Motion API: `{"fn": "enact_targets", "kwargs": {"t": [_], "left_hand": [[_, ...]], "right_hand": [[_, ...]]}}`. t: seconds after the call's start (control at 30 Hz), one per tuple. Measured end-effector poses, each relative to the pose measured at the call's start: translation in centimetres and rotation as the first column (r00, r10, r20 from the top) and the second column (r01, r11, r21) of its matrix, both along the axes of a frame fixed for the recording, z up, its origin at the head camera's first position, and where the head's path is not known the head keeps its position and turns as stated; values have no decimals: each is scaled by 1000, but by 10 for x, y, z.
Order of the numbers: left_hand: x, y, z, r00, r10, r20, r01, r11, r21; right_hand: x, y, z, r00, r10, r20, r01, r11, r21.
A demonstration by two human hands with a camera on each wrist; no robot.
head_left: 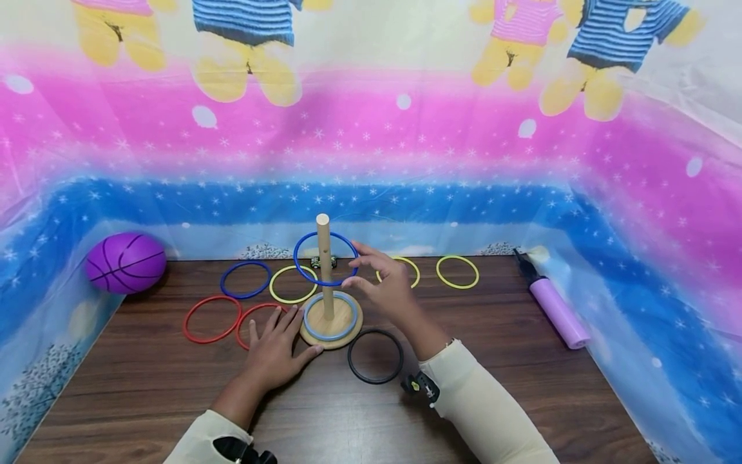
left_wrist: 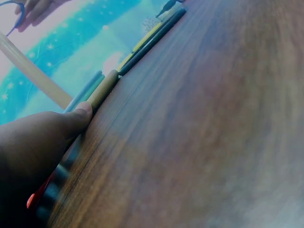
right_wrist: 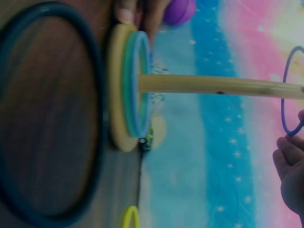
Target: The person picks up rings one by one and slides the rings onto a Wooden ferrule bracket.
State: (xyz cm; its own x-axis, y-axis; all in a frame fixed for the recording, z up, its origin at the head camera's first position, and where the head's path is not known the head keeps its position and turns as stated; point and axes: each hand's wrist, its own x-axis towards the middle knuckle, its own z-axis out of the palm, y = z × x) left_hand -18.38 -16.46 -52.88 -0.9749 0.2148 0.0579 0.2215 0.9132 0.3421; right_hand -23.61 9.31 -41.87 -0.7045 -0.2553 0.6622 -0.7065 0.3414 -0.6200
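My right hand [head_left: 385, 280] pinches a blue ring [head_left: 299, 265] between thumb and fingers at its right side. That ring is raised at the upper part of the wooden peg [head_left: 328, 299] and loops about it in the head view. A light blue ring [right_wrist: 138, 124] lies over a teal ring [right_wrist: 128, 121] around the peg's foot, on the round wooden base [head_left: 309, 339]. With fingers spread, my left hand [head_left: 272, 351] rests at the base's left edge. Its thumb [left_wrist: 81, 110] touches the base rim in the left wrist view.
Red rings [head_left: 184, 320] lie left of my left hand. A blue ring [head_left: 222, 282] and yellow rings [head_left: 438, 270] lie farther back, and a black ring [head_left: 350, 361] in front. A purple ball [head_left: 126, 263] sits back left; a purple pump [head_left: 559, 312] lies right.
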Motion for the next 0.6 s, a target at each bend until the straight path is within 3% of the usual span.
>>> {"fn": "enact_targets", "kwargs": {"t": [0.33,0.6], "left_hand": [[1,1,-4,1000,0,-4,0,1000,-7],[0,2,-3,1000,8,-24,-8,1000,-5]], "right_hand": [[6,7,-25,990,-39,138,29,997,76],[1,10,-42,984,-49,171,36,996,81]]}}
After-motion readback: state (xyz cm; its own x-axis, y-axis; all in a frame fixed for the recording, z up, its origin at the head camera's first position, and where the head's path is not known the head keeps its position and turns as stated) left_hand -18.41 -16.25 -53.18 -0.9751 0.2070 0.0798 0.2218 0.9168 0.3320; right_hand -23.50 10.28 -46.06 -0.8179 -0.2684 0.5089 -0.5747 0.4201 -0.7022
